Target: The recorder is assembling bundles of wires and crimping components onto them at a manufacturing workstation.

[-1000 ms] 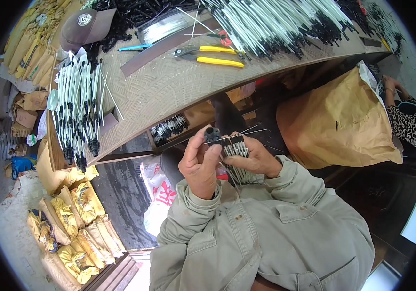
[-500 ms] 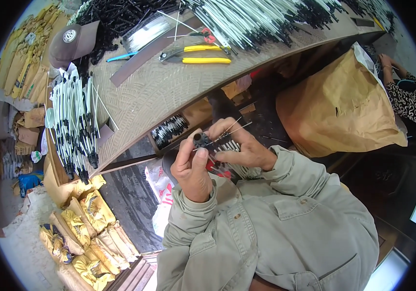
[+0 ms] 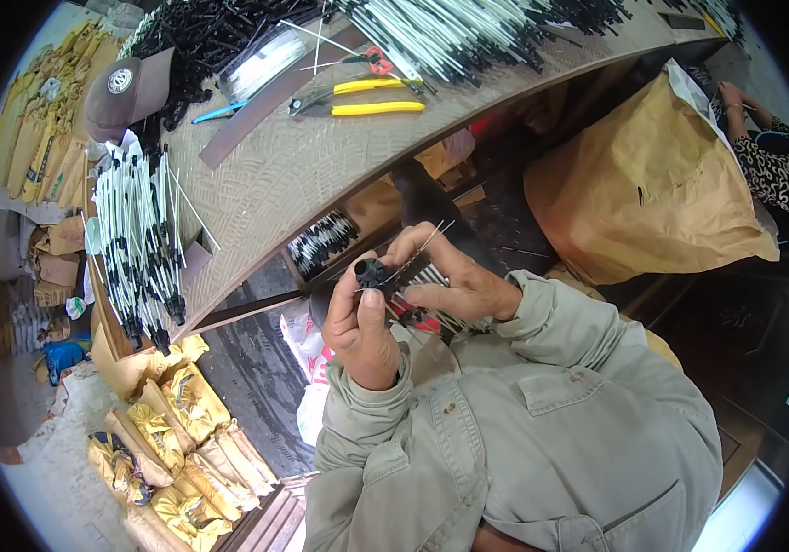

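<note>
My left hand [image 3: 362, 339] is closed, pinching a small black round part [image 3: 371, 272] with a hole in it between thumb and fingers. Close beside it, my right hand [image 3: 470, 287] is closed on thin wires [image 3: 431, 237], whose loose ends stick up past the fingers. The wires' lower ends run toward the black part; whether they pass into it is too small to tell. Below my hands, a bunch of pale rods [image 3: 427, 275] lies near my lap, partly covered by the right hand. A red piece [image 3: 426, 325] shows among them.
Yellow-handled cutters [image 3: 378, 109], a flat dark strip [image 3: 243, 118] and a cap [image 3: 128, 92] lie on the bench [image 3: 275, 184]. Black-and-white rods [image 3: 140, 244] are heaped at its left end. Paper-wrapped bundles [image 3: 220, 460] stand lower left, a large brown paper sack [image 3: 643, 184] right. Another person's hand [image 3: 731, 93] shows far right.
The black part has turned in my left fingers, and the wires in my right hand now point up more steeply. The whole view has shifted a little.
</note>
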Tool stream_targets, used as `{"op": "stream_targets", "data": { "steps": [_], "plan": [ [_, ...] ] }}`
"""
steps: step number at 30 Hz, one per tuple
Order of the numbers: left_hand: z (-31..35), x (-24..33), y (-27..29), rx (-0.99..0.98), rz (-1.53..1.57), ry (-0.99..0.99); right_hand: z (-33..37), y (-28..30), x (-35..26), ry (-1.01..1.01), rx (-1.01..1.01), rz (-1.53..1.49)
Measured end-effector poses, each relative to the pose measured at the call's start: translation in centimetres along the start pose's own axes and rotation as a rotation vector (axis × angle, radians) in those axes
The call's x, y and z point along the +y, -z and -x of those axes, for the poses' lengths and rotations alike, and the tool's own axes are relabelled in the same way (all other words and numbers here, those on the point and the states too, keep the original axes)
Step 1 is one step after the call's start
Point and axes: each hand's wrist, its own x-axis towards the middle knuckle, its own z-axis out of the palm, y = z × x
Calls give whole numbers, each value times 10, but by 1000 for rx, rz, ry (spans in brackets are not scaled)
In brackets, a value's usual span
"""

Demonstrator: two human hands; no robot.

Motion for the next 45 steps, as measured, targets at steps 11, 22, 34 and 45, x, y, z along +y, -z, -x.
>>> {"op": "stream_targets", "data": {
  "steps": [11,22,34,45],
  "plan": [
    [2,3,-3,-1,-45,-10,0,2,-10,-179,29,81],
    [-5,9,8,-116,-101,24,3,6,-10,-221,-55,96],
    [-11,13,16,-340,13,113,6,7,-6,-344,-45,-296],
    [-10,13,20,-283,-61,-1,4,6,4,-190,-27,-101]
  ]
}}
